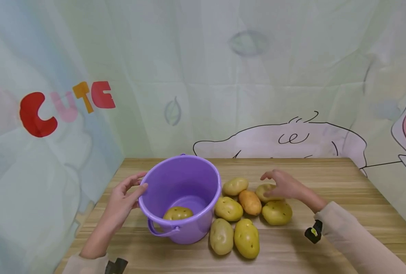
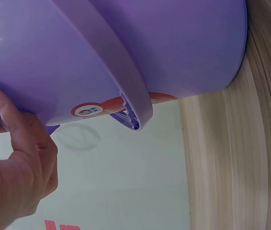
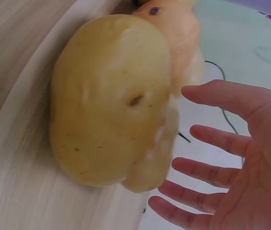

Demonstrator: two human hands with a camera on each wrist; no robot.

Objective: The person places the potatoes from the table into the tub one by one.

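Note:
A purple bucket [image 1: 192, 233] stands on the table, with one yellow potato [image 1: 178, 214] lying at its bottom. My left hand [image 1: 119, 203] pinches the bucket's left rim between thumb and fingers; the left wrist view shows the hand [image 2: 23, 160] at that rim, beside the hanging handle [image 2: 111, 55]. Over the far-right potato [image 1: 264, 191] hovers my right hand [image 1: 286, 186], holding nothing and partly covering that potato. In the right wrist view its fingers [image 3: 212, 170] are spread, next to a large yellow potato [image 3: 109, 103] with another behind it.
Several more potatoes lie right of the bucket, among them an orange-brown one [image 1: 250, 203] and two nearer ones, a dull one [image 1: 221, 236] and a yellow one [image 1: 246, 239]. A printed cloth [image 1: 203, 95] hangs behind the wood-grain table [image 1: 175, 262].

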